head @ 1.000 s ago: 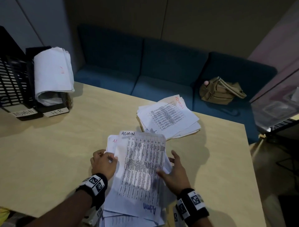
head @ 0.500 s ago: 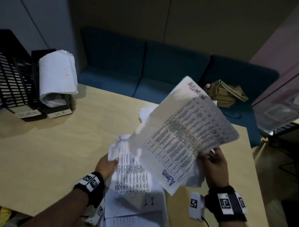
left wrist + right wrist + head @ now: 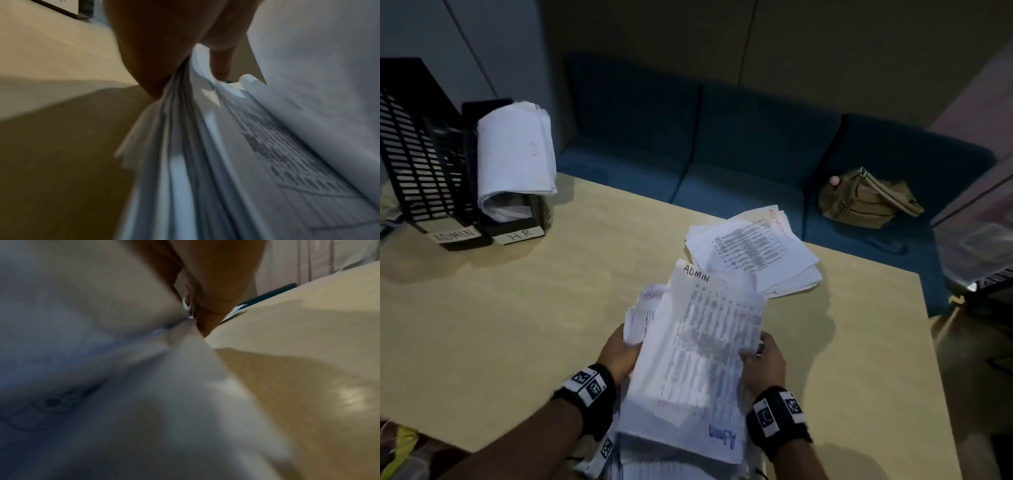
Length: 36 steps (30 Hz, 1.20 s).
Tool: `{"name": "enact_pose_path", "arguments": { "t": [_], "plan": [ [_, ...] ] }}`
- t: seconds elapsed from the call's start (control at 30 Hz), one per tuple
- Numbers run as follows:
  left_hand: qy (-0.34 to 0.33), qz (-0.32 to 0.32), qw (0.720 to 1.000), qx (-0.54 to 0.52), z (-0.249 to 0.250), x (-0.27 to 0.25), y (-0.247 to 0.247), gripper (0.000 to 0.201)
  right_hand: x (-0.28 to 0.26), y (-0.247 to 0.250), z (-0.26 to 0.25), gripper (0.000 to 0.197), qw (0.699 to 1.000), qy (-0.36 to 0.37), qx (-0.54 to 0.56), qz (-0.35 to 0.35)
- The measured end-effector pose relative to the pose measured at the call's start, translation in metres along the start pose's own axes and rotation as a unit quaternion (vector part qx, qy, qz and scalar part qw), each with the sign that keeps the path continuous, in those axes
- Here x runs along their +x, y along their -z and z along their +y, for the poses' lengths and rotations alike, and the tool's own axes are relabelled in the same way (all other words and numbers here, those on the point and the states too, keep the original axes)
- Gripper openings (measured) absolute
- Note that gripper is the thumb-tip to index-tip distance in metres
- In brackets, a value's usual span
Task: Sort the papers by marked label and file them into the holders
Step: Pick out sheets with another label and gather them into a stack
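A sheaf of printed papers [image 3: 698, 359] is raised over the near table edge, its top sheet marked ADMIN in black and Admin in blue. My left hand [image 3: 619, 353] grips its left edge; the left wrist view shows that hand [image 3: 156, 48] pinching several sheets [image 3: 205, 162]. My right hand [image 3: 763, 359] grips the right edge, and up close the right hand [image 3: 216, 288] pinches the paper [image 3: 102, 369]. A sorted pile marked ADMIN in red [image 3: 753, 250] lies further back on the table. At the far left stand the black ADMIN holder [image 3: 421, 154] and the HR holder [image 3: 517, 229], with curled papers [image 3: 513, 154] in the latter.
The light wooden table [image 3: 517, 325] ends at the right near a gap to the floor. Behind it runs a blue sofa [image 3: 722, 137] with an olive bag [image 3: 866, 202] on it. More papers lie under my wrists at the near edge.
My right hand, which had lifted the ADMIN sheet up to the right, has brought it back over the sheaf. Both hands now hold the papers together.
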<state>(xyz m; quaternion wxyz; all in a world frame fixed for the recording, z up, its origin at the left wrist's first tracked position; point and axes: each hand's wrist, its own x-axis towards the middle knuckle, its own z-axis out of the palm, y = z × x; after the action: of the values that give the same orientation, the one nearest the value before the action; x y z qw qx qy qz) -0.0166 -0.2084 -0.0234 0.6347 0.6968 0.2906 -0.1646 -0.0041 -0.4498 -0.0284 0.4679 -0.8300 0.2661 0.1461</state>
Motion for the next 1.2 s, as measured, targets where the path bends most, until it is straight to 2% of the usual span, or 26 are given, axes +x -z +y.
{"name": "enact_pose_path", "arguments": {
  "t": [0.1, 0.23, 0.33, 0.4, 0.43, 0.5, 0.57, 0.63, 0.7, 0.77, 0.87, 0.93, 1.07, 1.13, 1.2],
  "plan": [
    [0.015, 0.017, 1.0, -0.007, -0.006, 0.007, 0.005, 0.027, 0.006, 0.009, 0.002, 0.027, 0.999, 0.049, -0.022, 0.006],
    [-0.002, -0.028, 0.996, -0.079, -0.002, 0.006, 0.004, 0.046, 0.007, 0.009, -0.004, 0.017, 0.985, 0.118, -0.098, -0.081],
    [0.007, -0.042, 0.996, -0.078, -0.003, 0.006, 0.003, 0.08, 0.007, -0.004, -0.011, 0.011, 0.975, 0.144, -0.115, -0.124],
    [-0.013, -0.054, 0.998, -0.026, -0.006, 0.009, 0.005, 0.101, 0.014, -0.009, -0.019, 0.025, 0.964, 0.162, -0.131, -0.168],
    [-0.027, -0.052, 0.998, 0.02, -0.007, 0.009, 0.006, 0.1, 0.023, -0.009, -0.023, 0.032, 0.961, 0.176, -0.136, -0.167],
    [-0.043, -0.022, 0.993, 0.107, -0.012, 0.015, 0.008, 0.091, 0.046, -0.004, -0.033, 0.026, 0.955, 0.232, -0.167, -0.083],
    [-0.067, 0.003, 0.988, 0.139, -0.015, 0.02, 0.013, 0.089, 0.076, 0.001, -0.041, 0.03, 0.923, 0.289, -0.254, 0.012],
    [-0.078, 0.021, 0.985, 0.153, -0.017, 0.025, 0.023, 0.089, 0.099, 0.005, -0.047, 0.049, 0.904, 0.24, -0.354, -0.008],
    [-0.079, 0.05, 0.982, 0.163, -0.021, 0.029, 0.035, 0.089, 0.116, 0.006, -0.041, 0.062, 0.881, 0.156, -0.44, -0.074],
    [-0.078, 0.083, 0.981, 0.158, -0.025, 0.035, 0.049, 0.09, 0.13, 0.006, -0.028, 0.055, 0.876, 0.12, -0.46, -0.077],
    [-0.043, 0.126, 0.985, 0.112, -0.029, 0.043, 0.067, 0.089, 0.14, 0.019, -0.017, 0.036, 0.879, 0.136, -0.455, -0.034],
    [-0.03, 0.136, 0.987, 0.078, -0.031, 0.047, 0.077, 0.083, 0.142, 0.032, -0.013, 0.038, 0.879, 0.124, -0.46, -0.02],
    [-0.019, 0.122, 0.991, 0.042, -0.032, 0.049, 0.082, 0.065, 0.139, 0.069, 0.004, 0.049, 0.959, 0.009, -0.259, 0.116],
    [-0.021, 0.128, 0.99, 0.049, -0.035, 0.051, 0.082, 0.067, 0.14, 0.088, 0.013, 0.067, 0.97, -0.076, -0.182, 0.145],
    [-0.019, 0.125, 0.991, 0.049, -0.036, 0.051, 0.081, 0.075, 0.137, 0.095, 0.011, 0.077, 0.959, -0.146, -0.153, 0.186]
  ]
}}
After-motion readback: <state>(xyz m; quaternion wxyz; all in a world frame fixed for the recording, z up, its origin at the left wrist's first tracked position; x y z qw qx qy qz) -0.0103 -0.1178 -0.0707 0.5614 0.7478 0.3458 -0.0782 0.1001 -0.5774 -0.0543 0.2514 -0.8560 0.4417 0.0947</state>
